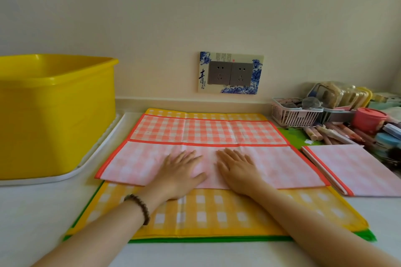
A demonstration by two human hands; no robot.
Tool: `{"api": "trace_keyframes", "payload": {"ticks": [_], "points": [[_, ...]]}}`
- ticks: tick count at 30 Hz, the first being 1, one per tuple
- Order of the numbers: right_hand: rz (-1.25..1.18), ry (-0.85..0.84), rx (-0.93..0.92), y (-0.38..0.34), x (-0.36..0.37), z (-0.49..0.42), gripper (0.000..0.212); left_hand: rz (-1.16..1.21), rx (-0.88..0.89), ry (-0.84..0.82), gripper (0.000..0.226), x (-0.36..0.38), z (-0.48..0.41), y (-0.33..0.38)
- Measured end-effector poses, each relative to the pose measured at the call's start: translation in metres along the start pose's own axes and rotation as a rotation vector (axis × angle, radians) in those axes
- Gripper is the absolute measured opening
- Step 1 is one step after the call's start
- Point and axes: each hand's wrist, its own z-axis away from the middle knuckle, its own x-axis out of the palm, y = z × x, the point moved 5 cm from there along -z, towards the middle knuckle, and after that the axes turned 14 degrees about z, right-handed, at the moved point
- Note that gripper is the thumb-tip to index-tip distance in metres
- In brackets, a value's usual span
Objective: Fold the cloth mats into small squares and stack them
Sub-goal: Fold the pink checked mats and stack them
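Pressing a fold into the red-edged pink checked cloth mat (208, 132), spread mid-counter.
Its near part lies turned back, pale side up. The left hand (180, 171) and right hand (238, 171) lie flat on it, fingers straight, gripping nothing. I'd smooth outward from the middle without dragging the yellow checked cloth mat (217, 212) beneath. A folded pink mat (355, 169) lies just right.

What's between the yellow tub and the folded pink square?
In the head view: the half-folded orange mat, left hand and right hand pressing it, atop a yellow mat.
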Motion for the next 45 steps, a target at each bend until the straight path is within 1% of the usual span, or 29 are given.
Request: {"api": "trace_keyframes", "payload": {"ticks": [9,11,13,14,17,20,22,25,28,30,35,39,41,45], "points": [[0.086,-0.117,0.218,0.111,-0.001,0.038,0.060,-0.007,0.006,-0.026,0.070,0.000,0.002,0.000],[0.103,-0.130,0.246,0.127,-0.003,0.046,0.062,-0.004,0.000,-0.032,0.075,0.000,0.002,-0.001],[0.115,-0.133,0.244,0.132,-0.004,0.049,0.061,-0.002,-0.006,-0.039,0.086,0.001,0.002,-0.001],[0.116,-0.134,0.240,0.133,-0.004,0.049,0.061,-0.005,-0.009,-0.038,0.086,0.001,0.003,-0.001],[0.096,-0.128,0.243,0.132,-0.005,0.047,0.060,-0.016,-0.008,-0.031,0.075,0.000,0.002,-0.001],[0.031,-0.089,0.242,0.119,-0.012,0.043,0.056,-0.020,-0.009,-0.039,0.073,0.001,0.002,0.000],[-0.004,-0.069,0.168,0.094,-0.016,0.036,0.054,-0.021,-0.012,-0.038,0.073,0.002,0.001,-0.001],[-0.018,-0.040,0.005,0.044,-0.019,0.023,0.052,-0.023,-0.021,-0.033,0.073,0.003,-0.001,-0.003],[-0.001,-0.060,-0.088,0.009,-0.015,0.013,0.051,-0.019,-0.023,-0.030,0.073,0.004,-0.002,-0.003],[-0.014,-0.069,-0.092,0.001,-0.008,0.013,0.052,-0.021,-0.023,-0.032,0.074,0.004,-0.002,-0.003],[0.006,-0.066,-0.080,0.006,0.001,0.015,0.054,-0.008,0.011,-0.043,0.075,0.005,-0.003,-0.006],[0.020,-0.067,-0.084,0.005,0.000,0.016,0.054,-0.023,0.036,-0.079,0.071,0.001,0.002,-0.015],[0.017,-0.069,-0.085,0.005,0.000,0.016,0.054,-0.026,0.041,-0.093,0.074,-0.006,0.009,-0.025],[0.033,-0.075,-0.091,0.006,-0.001,0.017,0.054,-0.013,0.012,-0.076,0.096,-0.022,0.025,-0.058]]}}
